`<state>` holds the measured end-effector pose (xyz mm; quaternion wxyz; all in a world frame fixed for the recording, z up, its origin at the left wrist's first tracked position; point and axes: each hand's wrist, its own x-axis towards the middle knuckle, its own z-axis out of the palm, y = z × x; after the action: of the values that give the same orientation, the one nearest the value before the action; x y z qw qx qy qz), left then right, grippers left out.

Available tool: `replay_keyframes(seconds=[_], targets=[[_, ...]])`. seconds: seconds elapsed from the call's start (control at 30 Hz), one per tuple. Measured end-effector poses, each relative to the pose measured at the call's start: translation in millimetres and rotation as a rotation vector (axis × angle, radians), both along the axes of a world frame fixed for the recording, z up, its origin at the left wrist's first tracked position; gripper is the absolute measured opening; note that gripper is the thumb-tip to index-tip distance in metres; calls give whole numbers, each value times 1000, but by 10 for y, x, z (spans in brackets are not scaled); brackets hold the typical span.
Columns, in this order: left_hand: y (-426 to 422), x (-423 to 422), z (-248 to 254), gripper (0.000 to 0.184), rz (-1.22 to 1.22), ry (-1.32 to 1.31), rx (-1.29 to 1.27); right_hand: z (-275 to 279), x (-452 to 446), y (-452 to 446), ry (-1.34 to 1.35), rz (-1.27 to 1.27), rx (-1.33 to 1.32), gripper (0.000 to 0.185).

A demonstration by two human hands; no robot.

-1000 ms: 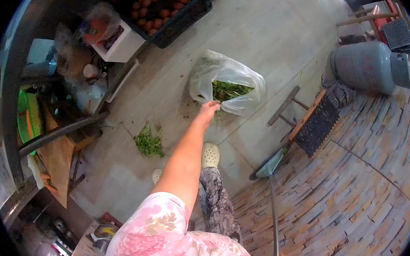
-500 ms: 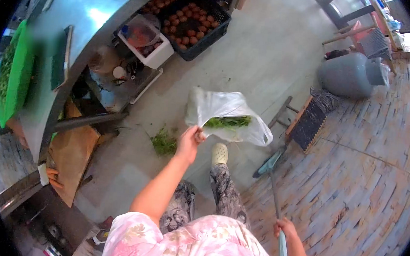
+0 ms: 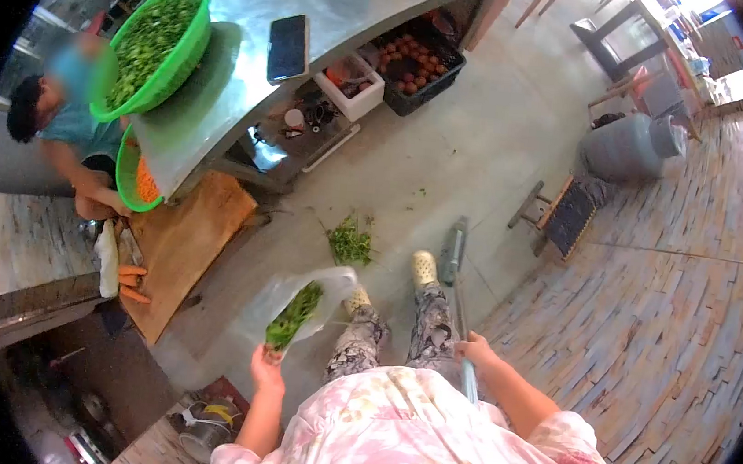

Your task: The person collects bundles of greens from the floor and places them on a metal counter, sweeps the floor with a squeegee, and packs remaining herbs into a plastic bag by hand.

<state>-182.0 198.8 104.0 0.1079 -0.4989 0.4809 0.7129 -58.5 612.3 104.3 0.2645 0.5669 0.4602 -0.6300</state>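
My left hand [image 3: 267,370] is closed on a thin white plastic bag [image 3: 331,292], low in front of my left leg. Green leafy stems [image 3: 295,314] show inside it. A long handle is wrapped in my right hand [image 3: 476,351], beside my right hip. It belongs to a broom [image 3: 454,250], whose grey-blue head rests on the floor just past my right shoe. A small heap of loose green leaves [image 3: 350,241] lies on the floor ahead of my left foot.
A person [image 3: 71,135] sits at left, behind a metal counter [image 3: 241,4] with a green basket of chopped greens [image 3: 195,49] and a phone [image 3: 289,48]. Below are a wooden board [image 3: 185,242] and carrots [image 3: 133,284]. A stool [image 3: 567,216] and gas cylinder [image 3: 621,152] stand right.
My left hand has drawn the bag back toward my body. The broom has swung inward, its head now nearer my right foot. My view has shifted, showing more of the counter and the other person.
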Motion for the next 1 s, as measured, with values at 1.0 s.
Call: replay_keyframes(seconds=[1.0], targets=[[-1202,1929,1286,31,718,-50,-574,-1843,-1366,1228,-52,1067,684,66]])
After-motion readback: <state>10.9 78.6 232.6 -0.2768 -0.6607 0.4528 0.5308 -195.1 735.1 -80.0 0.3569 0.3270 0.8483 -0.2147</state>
